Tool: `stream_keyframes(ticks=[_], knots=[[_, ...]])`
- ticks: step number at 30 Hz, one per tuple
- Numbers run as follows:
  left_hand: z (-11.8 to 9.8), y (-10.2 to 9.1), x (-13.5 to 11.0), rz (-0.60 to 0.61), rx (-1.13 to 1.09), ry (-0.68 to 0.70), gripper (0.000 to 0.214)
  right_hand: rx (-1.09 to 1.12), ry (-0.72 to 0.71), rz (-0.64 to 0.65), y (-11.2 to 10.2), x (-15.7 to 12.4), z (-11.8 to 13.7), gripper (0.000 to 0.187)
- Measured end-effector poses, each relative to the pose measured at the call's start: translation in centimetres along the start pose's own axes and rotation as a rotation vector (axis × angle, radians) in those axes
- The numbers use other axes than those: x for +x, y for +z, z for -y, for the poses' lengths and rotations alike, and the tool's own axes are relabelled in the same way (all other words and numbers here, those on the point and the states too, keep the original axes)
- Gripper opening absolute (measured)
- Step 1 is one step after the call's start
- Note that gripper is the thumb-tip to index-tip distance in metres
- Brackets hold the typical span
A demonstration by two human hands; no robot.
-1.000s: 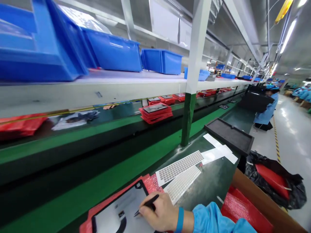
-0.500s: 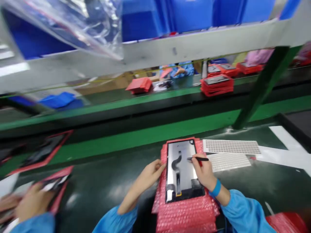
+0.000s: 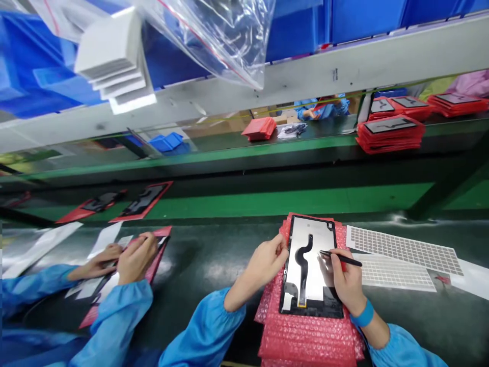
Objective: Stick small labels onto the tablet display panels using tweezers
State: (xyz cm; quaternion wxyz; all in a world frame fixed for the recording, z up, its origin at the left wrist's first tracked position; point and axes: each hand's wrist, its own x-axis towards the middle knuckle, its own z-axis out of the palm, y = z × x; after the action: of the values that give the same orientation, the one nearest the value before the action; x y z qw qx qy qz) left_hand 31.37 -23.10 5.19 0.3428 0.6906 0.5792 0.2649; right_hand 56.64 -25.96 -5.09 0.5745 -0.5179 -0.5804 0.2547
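The right hand (image 3: pixel 346 285) was clamped on a black stylus (image 3: pixel 340 258) touching the panel (image 3: pixel 313 278), which lay on a springy red bubble-wrap stack (image 3: pixel 305 339) by the bench's (image 3: pixel 214 255) near edge, the left hand (image 3: pixel 267 262) pinching its left rim, so any slide might have scratched it.

Two sticker sheets (image 3: pixel 405 250), one pen (image 3: pixel 341 258)

Bench: dark green top (image 3: pixel 214 260), glossy, running left to right.
Centre: red bubble-wrap stack (image 3: pixel 305 336), lying flat on it.
Right: two gridded label sheets (image 3: pixel 405 250), overlapping, just beside the stack; white paper (image 3: pixel 473 275) at the frame edge.
Left: red pouch (image 3: pixel 162 237); pale strips (image 3: pixel 42 244), probably paper.
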Motion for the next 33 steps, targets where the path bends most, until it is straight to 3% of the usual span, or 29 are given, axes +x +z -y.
stream_keyframes(ticks=[5, 9, 12, 15, 20, 23, 28, 33], knots=[[0.2, 1.9, 0.5, 0.082, -0.260, 0.019, 0.023, 0.025, 0.013, -0.031, 0.0, -0.2, -0.1, 0.024], [0.0, 2.9, 1.9, 0.126, -0.688, 0.009, 0.069, 0.038, -0.015, -0.141, -0.4, 0.1, 0.1, 0.023], [-0.2, 2.2, 5.3, 0.065, -0.798, 0.001, 0.095, 0.048, -0.038, -0.291, -1.4, 0.3, 0.0, 0.023], [0.0, 1.1, 11.4, -0.068, -0.825, -0.041, 0.106, 0.044, -0.003, -0.344, -2.8, -0.2, -0.2, 0.025], [1.0, 0.5, 22.9, -0.202, -0.821, -0.119, 0.085, -0.012, -0.031, -0.078, -5.0, -3.5, 1.6, 0.028], [2.3, 1.1, 27.0, -0.247, -0.809, -0.180, 0.052, -0.063, -0.077, -0.056, -5.9, -5.9, 3.0, 0.030], [5.4, 2.0, 29.3, -0.306, -0.727, -0.215, 0.043, -0.112, -0.086, -0.145, -6.9, -8.3, 3.2, 0.033], [8.3, 0.5, 29.1, -0.400, -0.528, -0.159, 0.047, -0.220, -0.152, 0.030, -6.3, -8.0, 4.4, 0.036]])
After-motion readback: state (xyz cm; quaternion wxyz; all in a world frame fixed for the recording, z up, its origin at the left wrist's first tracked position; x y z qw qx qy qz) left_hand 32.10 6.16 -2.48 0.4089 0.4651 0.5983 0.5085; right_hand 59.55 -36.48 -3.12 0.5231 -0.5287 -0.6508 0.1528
